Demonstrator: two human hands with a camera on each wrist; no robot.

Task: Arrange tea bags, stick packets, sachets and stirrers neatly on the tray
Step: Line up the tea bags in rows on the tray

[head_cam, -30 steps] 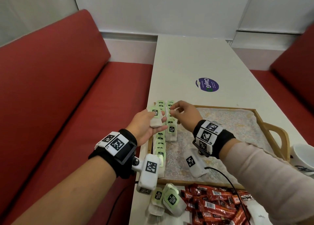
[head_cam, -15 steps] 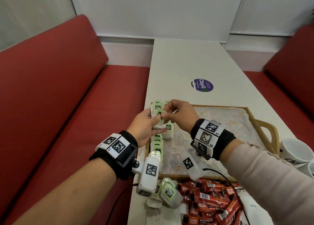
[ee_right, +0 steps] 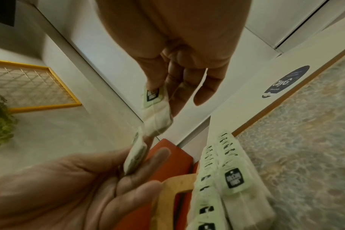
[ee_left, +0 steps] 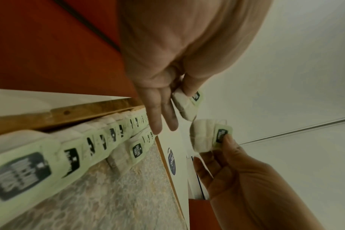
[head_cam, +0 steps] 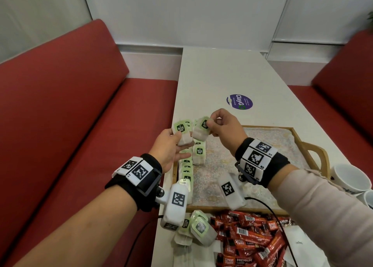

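Above the tray's [head_cam: 238, 208] left edge, both hands raised (each pinching one tea bag).

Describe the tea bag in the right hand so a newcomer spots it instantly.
Start at the wooden tray on the white table and go to its far left corner, above the rows of green-tagged tea bags. Two bags are held in the air there; the one meant is the right-hand tea bag, pinched by its green tag in the right hand, hanging free rather than lying in a palm.
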